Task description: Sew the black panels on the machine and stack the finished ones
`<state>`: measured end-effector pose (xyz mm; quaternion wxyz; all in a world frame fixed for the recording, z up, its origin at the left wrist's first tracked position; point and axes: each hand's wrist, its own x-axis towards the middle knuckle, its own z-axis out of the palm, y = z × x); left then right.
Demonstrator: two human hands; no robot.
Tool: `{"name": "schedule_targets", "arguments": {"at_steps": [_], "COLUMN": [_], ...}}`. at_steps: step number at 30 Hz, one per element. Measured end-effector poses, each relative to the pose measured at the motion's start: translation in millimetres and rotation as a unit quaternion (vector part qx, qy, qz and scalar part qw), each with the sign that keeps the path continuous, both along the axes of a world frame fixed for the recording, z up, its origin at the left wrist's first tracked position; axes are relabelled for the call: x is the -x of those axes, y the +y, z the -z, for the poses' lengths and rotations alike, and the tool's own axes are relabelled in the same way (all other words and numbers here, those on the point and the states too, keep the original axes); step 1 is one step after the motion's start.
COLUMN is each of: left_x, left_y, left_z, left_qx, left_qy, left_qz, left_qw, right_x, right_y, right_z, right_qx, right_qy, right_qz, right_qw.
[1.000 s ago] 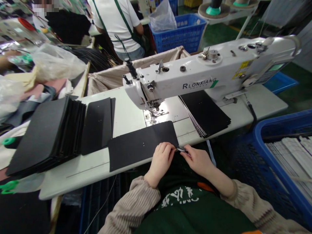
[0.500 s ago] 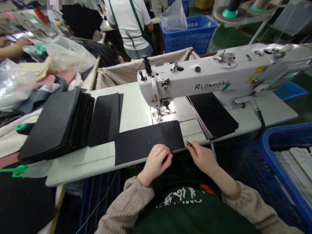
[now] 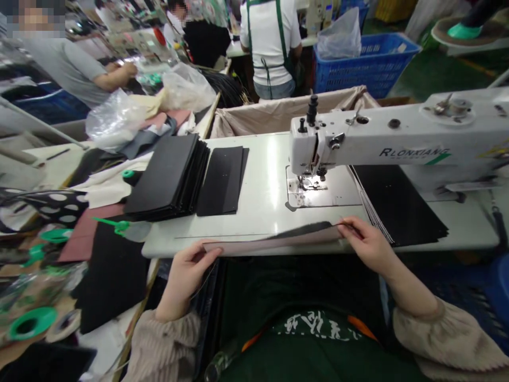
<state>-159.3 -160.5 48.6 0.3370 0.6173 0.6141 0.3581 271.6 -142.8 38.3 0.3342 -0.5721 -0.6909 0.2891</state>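
Observation:
A black panel (image 3: 278, 240) is tilted up at the table's front edge, its pale pinkish underside showing. My left hand (image 3: 191, 270) pinches its left end. At the other end, my right hand (image 3: 363, 241) has closed fingers on the right corner; whether the dark pointed tool seen earlier is still in it cannot be made out. Behind the panel stands the white sewing machine (image 3: 358, 140), its needle area lit. Two overlapping black panels (image 3: 220, 180) lie left of the machine, beside a thick stack of black panels (image 3: 165, 175). More black panels (image 3: 397, 201) lie fanned under the machine arm.
The white table (image 3: 262, 180) carries the machine and the stacks. A cloth-lined bin (image 3: 258, 119) and a blue basket (image 3: 358, 69) stand behind it. Plastic bags (image 3: 115, 119) and fabric pieces lie at the left. Two people (image 3: 268, 42) (image 3: 75, 63) are farther back.
The view has turned left. My left hand has moved to the panel's left end, and my right hand now grips its right end. The panel has tipped from flat to show its pale underside.

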Motion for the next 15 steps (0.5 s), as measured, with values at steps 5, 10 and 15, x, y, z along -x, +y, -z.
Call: {"name": "schedule_targets", "arguments": {"at_steps": [5, 10, 15], "left_x": [-17, -23, 6], "left_y": [5, 18, 30], "left_z": [-26.7, -29.4, -83.4], "left_qx": [0.081, 0.098, -0.086], "left_qy": [-0.209, -0.288, -0.095], "left_qz": [-0.109, -0.100, -0.191], "left_qw": [0.968, 0.947, 0.973], "right_x": [3, 8, 15], "right_y": [12, 18, 23], "right_z": [-21.5, -16.8, -11.0], "right_qx": [0.039, 0.053, 0.038], "right_qy": [0.061, 0.054, -0.011], "right_qz": [0.068, 0.068, 0.032], "right_qw": [0.995, 0.995, 0.999]}}
